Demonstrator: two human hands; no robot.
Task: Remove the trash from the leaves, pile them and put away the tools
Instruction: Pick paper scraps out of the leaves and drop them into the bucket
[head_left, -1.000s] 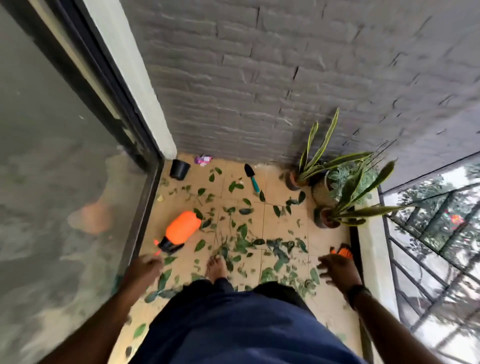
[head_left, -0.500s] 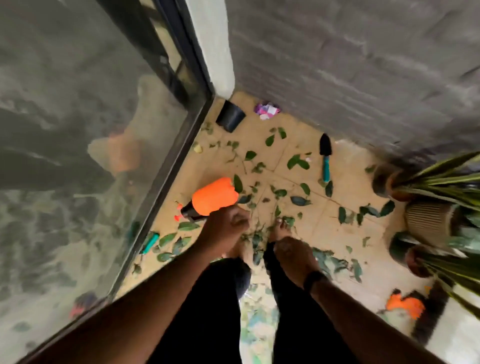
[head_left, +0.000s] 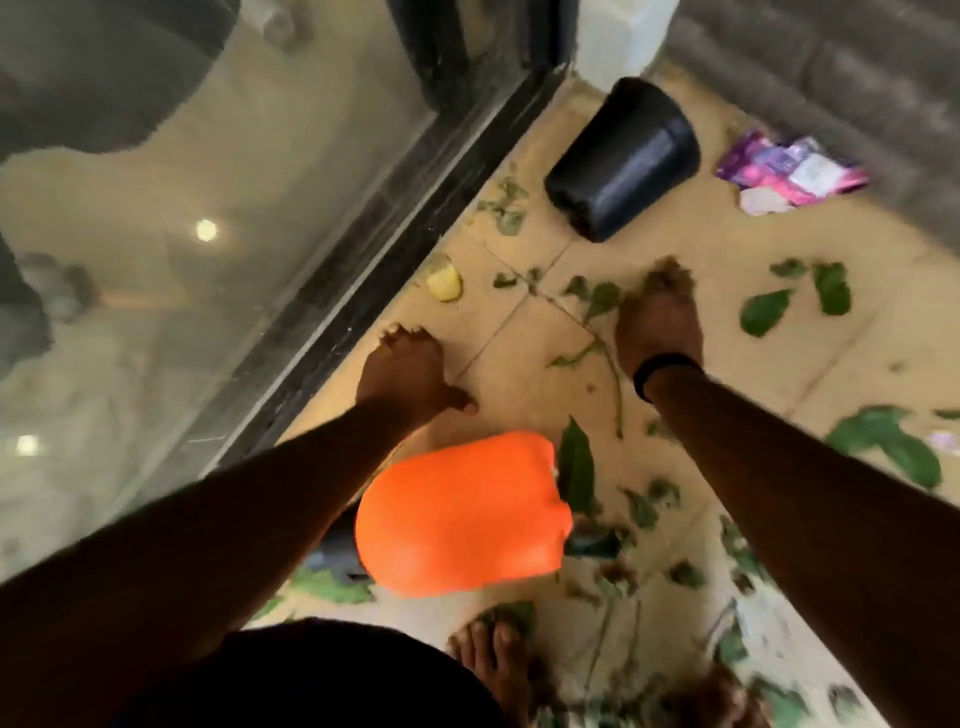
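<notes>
Fingers of both hands are now reaching forward: the left hand (head_left: 402, 369) spreading wide near the door track, the right hand (head_left: 658, 325) curling into scattered green leaves (head_left: 597, 301). Having passed the orange plastic sprayer (head_left: 462, 512), they are nearing the crumpled pink-and-white wrapper (head_left: 789, 174) beyond the overturned black pot (head_left: 623, 158); raking is apparently starting.
</notes>
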